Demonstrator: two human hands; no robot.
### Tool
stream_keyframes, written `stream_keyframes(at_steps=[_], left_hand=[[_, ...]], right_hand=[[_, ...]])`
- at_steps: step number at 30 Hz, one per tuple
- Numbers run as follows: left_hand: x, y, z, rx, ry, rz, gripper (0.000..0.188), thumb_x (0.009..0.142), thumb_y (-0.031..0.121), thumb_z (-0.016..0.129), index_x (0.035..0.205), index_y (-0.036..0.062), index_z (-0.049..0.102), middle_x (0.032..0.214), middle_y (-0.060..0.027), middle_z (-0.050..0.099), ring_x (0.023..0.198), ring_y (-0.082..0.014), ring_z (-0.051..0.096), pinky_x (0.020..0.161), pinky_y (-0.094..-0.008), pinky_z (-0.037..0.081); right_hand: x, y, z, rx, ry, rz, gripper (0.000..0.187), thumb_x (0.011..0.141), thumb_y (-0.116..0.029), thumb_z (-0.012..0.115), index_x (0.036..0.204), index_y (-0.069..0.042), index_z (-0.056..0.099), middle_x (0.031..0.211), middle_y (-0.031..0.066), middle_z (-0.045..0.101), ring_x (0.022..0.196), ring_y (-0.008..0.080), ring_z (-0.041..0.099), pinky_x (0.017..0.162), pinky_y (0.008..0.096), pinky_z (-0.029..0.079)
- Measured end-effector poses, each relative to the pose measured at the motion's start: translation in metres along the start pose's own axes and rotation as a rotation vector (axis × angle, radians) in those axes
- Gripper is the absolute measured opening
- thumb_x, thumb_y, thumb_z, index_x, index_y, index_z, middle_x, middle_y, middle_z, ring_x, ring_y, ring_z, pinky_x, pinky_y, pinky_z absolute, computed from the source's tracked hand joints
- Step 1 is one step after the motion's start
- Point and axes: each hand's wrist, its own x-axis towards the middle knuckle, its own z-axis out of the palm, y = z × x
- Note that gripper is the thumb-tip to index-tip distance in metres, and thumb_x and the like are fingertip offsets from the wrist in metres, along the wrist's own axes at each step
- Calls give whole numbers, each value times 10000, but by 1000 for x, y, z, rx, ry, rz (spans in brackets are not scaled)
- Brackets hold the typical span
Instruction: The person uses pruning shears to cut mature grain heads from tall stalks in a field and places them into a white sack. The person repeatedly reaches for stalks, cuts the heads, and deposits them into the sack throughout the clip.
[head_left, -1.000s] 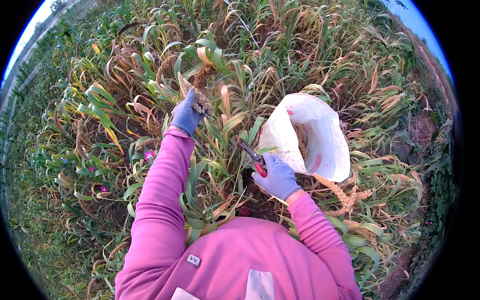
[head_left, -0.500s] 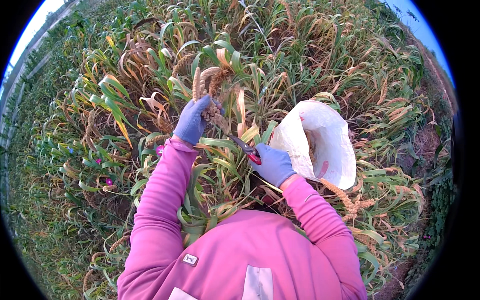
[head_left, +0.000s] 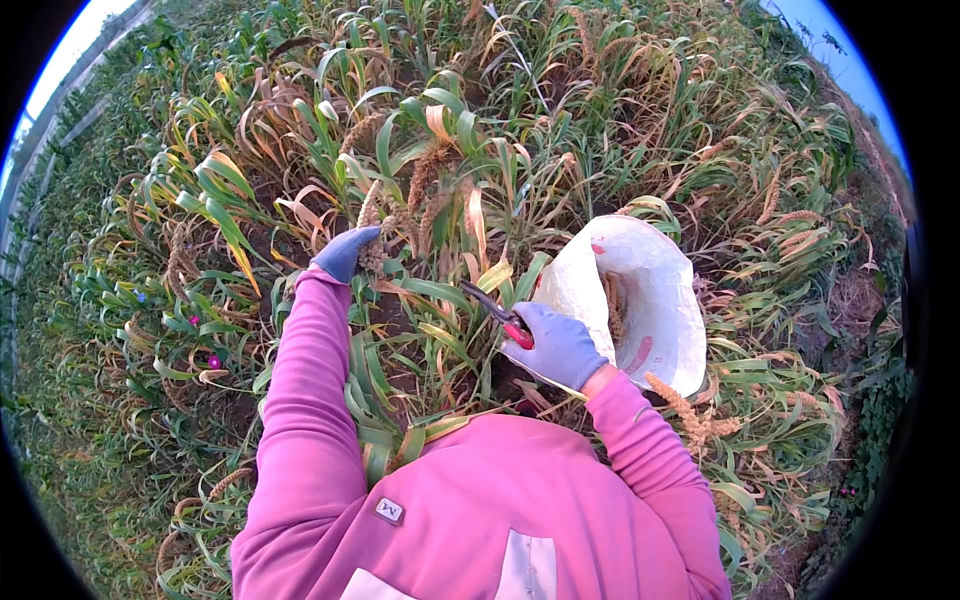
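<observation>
Your blue-gloved left hand [head_left: 343, 254], nearer, is touching a tan, knobbly, elongated seed head [head_left: 371, 252] on its right, long axis pointing away; can't tell if fingers are pinching; your blue-gloved right hand [head_left: 556, 346] is gripping red-handled metal shears [head_left: 518, 335] by the left edge of the white sack [head_left: 577, 283].

- Around my right grip [head_left: 555, 345] I see a dense field of long, arching green and straw-coloured leaves [head_left: 655, 110].
- Well left of it, a small round magenta flower [head_left: 214, 361].
- Far left beyond it, whitish bright sky [head_left: 70, 65].
- Far right, dry brown ground [head_left: 855, 290]; beyond, clear blue sky [head_left: 848, 60].
- Soft daylight throughout.
</observation>
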Motion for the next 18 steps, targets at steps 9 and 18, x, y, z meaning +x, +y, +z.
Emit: stream_keyframes(at_steps=[9,18], left_hand=[[-95,42,51,182,-192,53,367,915,189,573,1186,-58,563,1050,-122,659,882,-197,655,825,-336,531],[-130,58,55,508,-301,60,389,913,193,608,1226,-34,563,1109,-58,634,980,-124,589,887,-278,458]], right_hand=[[52,-20,34,-113,-72,-59,556,811,-460,649,1151,-37,529,1036,193,606,957,341,637,829,440,503],[87,-66,64,-168,-19,-209,525,796,-436,665,1119,-40,547,1037,173,596,973,326,608,841,410,476]])
